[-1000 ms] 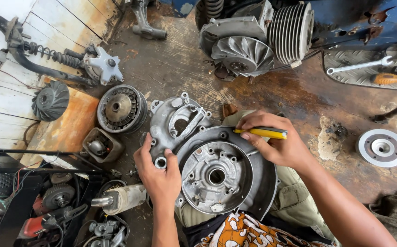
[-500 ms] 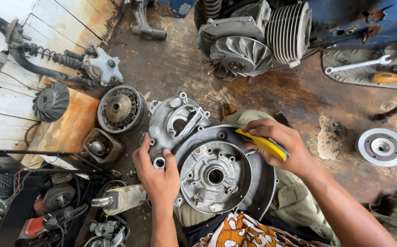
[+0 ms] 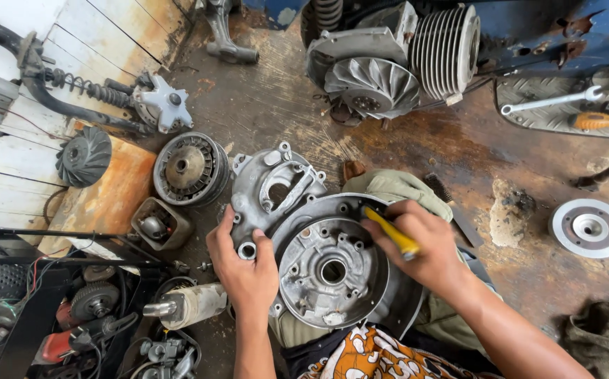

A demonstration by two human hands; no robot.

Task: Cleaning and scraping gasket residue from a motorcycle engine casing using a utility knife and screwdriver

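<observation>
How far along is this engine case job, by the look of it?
Done: the engine is stripped, with a flywheel and a round disc laid out on the floor. In hand: the left hand steadies the aluminium engine case while the right hand works a yellow-handled tool at its rim. Left: the case looks grimy in its recesses, and the loose parts lie unfitted.

No packages, labels, signs or screens visible anywhere around grey engine casing (image 3: 318, 260); only bare metal parts, tools, rags on stained floor.
</observation>
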